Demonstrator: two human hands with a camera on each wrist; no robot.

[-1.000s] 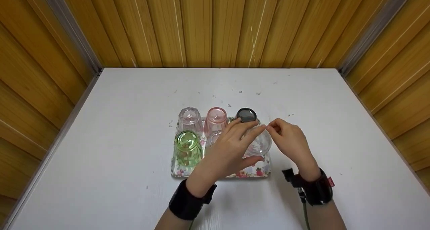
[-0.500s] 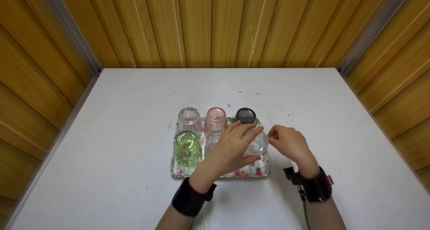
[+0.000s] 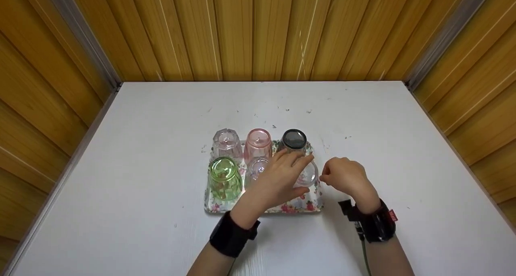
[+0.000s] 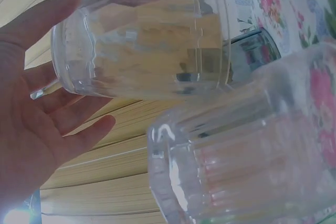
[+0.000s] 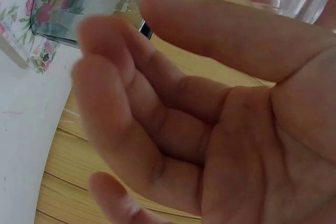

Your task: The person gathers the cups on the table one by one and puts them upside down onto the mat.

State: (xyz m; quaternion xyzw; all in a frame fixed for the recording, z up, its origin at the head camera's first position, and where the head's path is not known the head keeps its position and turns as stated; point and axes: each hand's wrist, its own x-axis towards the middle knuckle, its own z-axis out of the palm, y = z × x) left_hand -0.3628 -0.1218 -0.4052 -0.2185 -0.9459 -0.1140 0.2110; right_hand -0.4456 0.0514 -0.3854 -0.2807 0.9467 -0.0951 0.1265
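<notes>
A clear glass [image 3: 308, 174] stands base up at the right front of the flowered tray [image 3: 264, 210]. My left hand [image 3: 274, 177] curves round its base, with the thumb [image 4: 44, 17] against the near side and the other fingers spread beyond. In the left wrist view, the glass's rim points toward the tray; whether it touches is unclear. Just right of the glass is my right hand [image 3: 346, 175]. Its fingers [image 5: 100, 98] are loosely bent, with a gap to the thumb and nothing visible between them. Contact with the glass cannot be made out.
Other upturned glasses share the tray: green [image 3: 225, 175], pink [image 3: 259, 143], dark grey [image 3: 294, 139], clear faceted [image 3: 227, 142] and another clear one [image 3: 256, 166] partly behind my left hand. Small specks mark the white table [image 3: 161, 139]. Wood-look panels [image 3: 238, 34] enclose it.
The clear glass has come down and slightly left, and my left hand has shifted a little with it. My right hand has moved lower, its fingertips now beside the glass.
</notes>
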